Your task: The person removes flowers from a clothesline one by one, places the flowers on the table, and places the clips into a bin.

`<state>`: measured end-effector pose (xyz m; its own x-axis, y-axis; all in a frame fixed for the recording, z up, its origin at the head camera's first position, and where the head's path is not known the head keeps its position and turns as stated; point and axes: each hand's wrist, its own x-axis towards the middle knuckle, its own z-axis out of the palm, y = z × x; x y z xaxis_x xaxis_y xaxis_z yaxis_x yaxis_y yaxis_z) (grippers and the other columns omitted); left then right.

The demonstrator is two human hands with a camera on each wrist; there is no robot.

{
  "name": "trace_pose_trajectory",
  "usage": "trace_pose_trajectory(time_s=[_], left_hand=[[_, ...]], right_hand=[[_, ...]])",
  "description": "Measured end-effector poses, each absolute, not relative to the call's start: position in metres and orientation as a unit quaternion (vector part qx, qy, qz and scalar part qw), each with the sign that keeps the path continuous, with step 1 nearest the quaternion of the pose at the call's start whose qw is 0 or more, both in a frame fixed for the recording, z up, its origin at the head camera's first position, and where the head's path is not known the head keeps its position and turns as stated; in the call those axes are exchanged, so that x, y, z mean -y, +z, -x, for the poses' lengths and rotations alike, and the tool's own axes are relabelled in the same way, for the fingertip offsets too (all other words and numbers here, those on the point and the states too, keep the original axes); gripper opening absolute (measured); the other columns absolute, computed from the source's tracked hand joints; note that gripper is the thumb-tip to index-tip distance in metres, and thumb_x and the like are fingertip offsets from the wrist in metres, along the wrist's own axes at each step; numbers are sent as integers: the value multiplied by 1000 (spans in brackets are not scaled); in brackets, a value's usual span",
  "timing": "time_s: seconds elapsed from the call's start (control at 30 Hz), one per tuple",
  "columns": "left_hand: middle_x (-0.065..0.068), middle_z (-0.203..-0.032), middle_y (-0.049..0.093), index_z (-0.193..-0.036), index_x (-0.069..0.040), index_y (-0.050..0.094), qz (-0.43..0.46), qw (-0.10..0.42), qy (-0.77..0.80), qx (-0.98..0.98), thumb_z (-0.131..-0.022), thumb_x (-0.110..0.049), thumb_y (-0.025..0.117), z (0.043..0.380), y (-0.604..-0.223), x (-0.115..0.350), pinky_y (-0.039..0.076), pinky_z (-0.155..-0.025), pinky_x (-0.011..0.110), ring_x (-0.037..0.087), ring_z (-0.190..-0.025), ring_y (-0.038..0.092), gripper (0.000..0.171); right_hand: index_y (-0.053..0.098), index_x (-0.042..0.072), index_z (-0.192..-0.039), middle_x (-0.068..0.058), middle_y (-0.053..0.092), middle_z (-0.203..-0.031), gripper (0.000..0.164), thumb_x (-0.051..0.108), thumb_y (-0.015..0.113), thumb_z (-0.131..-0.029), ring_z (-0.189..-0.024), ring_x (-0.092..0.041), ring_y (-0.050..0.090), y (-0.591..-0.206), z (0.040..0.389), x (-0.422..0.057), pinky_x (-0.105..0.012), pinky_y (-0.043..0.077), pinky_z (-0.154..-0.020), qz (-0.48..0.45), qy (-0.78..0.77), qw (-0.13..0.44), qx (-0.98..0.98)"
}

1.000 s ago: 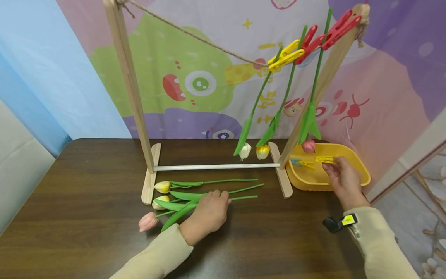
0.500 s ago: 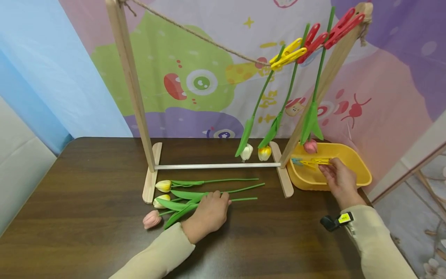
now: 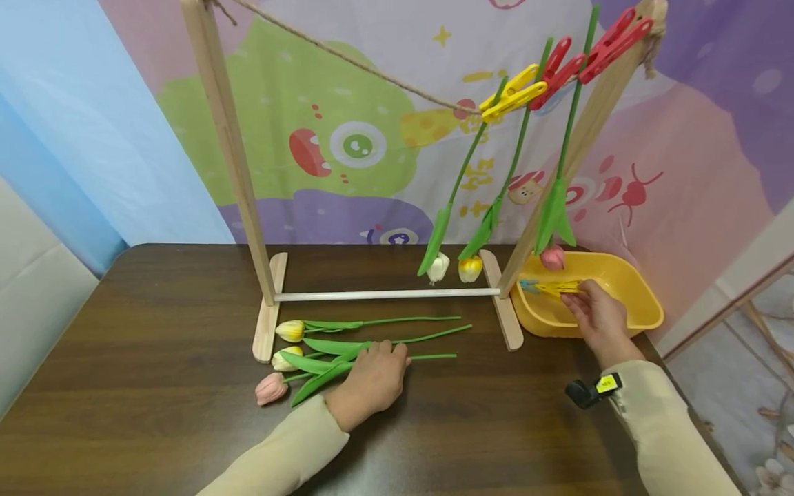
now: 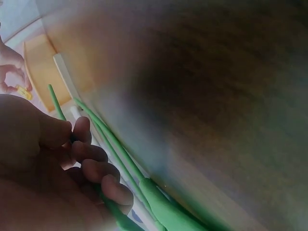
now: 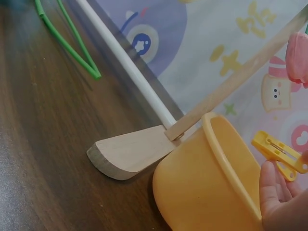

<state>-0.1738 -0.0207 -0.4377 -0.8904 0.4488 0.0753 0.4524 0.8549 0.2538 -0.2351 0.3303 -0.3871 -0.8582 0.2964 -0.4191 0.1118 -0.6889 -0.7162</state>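
My left hand [image 3: 375, 375] curls its fingers round the green stem of an artificial pink tulip [image 3: 271, 389], low over the table. Two yellow-white tulips, an upper one [image 3: 290, 331] and a lower one [image 3: 287, 359], lie beside it with their stems to the right. At the yellow basin [image 3: 642, 320], my right hand [image 3: 598, 320] pinches a yellow clothespin [image 5: 276, 150] between thumb and fingers. Another yellow and a blue clothespin [image 3: 528, 286] appear in the basin, partly overlapped in the head view.
A wooden stand with a left post [image 3: 231, 131] and white crossbar [image 3: 384, 295] carries a sagging twine [image 3: 360, 65]. On its right side, a yellow clothespin [image 3: 511, 96] and two red ones hold three hanging tulips: white [image 3: 438, 267], yellow [image 3: 470, 269] and pink [image 3: 553, 257].
My right hand has shifted slightly left over the basin with the yellow clothespin. The pink tulip under my left hand has slid a little to the right; that hand has barely moved.
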Motion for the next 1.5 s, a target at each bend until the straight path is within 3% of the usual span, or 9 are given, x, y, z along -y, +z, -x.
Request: trace_pose_trajectory(time_s=[0.33,0.6,0.73,0.93,1.03,1.3,1.4,1.5], left_hand=[[12,-81,56,-87,-5,54,237,6,-135,962,-96,-21,49,173,-438,22,43,-65,42,31,-79,57,19],[12,-80,54,-87,-5,54,240,26,-135,961,-95,-19,52,174,-441,24,43,-62,41,30,-77,56,17],[11,-79,53,-87,-6,52,242,25,-137,960,-94,-18,53,174,-442,24,43,-61,40,29,-76,55,14],[10,-81,52,-87,-7,51,233,9,-139,962,-95,-18,52,175,-443,24,43,-63,40,29,-78,55,14],[10,-82,52,-87,-7,51,227,3,-142,964,-96,-18,51,176,-444,24,44,-65,41,29,-80,55,14],[10,-85,53,-89,-7,51,223,2,-147,964,-96,-17,50,178,-446,24,42,-69,42,29,-84,54,12],[11,-87,52,-90,-7,52,224,-1,-143,964,-96,-17,50,179,-445,23,42,-69,42,29,-85,53,12],[11,-88,51,-92,-6,53,225,-5,-140,964,-96,-17,49,179,-445,23,42,-68,42,30,-85,52,12]], right_hand=[[58,6,-85,-6,67,-76,9,-3,57,-88,-71,-17,68,-385,238,-330,-27,56,-71,251,874,5,416],[67,9,-68,0,69,-71,30,-10,53,-86,-67,-10,68,-390,247,-329,-23,55,-66,200,824,-25,530],[65,13,-67,4,67,-69,29,-9,57,-84,-65,-7,67,-391,253,-325,-22,55,-65,212,781,-32,587],[58,4,-93,9,66,-71,14,-7,56,-85,-68,-5,66,-396,261,-322,-21,55,-70,194,727,-66,656],[51,-2,-109,10,65,-72,24,-6,55,-86,-69,-4,65,-398,264,-321,-22,55,-72,185,708,-75,677],[34,-13,-133,9,61,-74,51,-6,53,-86,-70,-4,63,-404,275,-320,-24,55,-75,187,678,-106,703],[39,-14,-128,8,59,-74,46,-6,54,-85,-69,-5,63,-407,279,-321,-25,55,-75,189,659,-121,718],[51,-11,-108,5,58,-73,25,-6,55,-85,-68,-5,64,-408,281,-323,-24,55,-74,195,640,-134,731]])
